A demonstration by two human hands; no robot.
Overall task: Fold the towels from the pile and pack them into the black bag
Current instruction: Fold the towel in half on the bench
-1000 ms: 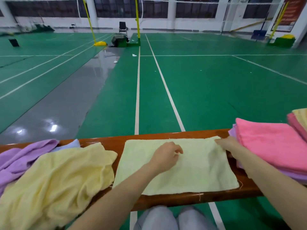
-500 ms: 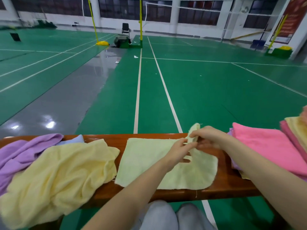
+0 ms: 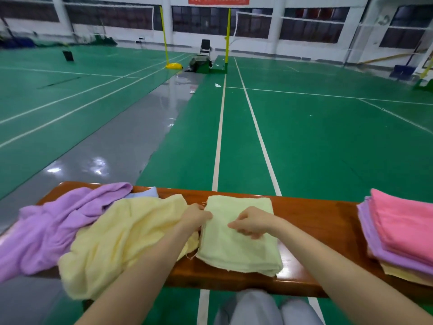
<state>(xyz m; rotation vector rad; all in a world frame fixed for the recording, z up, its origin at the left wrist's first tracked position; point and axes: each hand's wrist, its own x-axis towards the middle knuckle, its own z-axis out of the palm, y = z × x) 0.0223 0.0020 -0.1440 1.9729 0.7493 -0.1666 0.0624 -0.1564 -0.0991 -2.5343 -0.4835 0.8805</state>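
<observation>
Left grip (image 3: 196, 216) pinching pale green towel (image 3: 239, 245), now folded in 2; right grip (image 3: 251, 222) seemingly pinching it too.

Pale green towel (image 3: 239, 240) folded flat on the bench; loose yellow towel (image 3: 121, 242) beside it

Desk (image 3: 316, 214): glossy varnished wood. Towels (image 3: 239, 245): matt, nappy terry cloth, frayed threads at edges. Floor (image 3: 328, 141): smooth, sheeny; grey strip glossy.
</observation>
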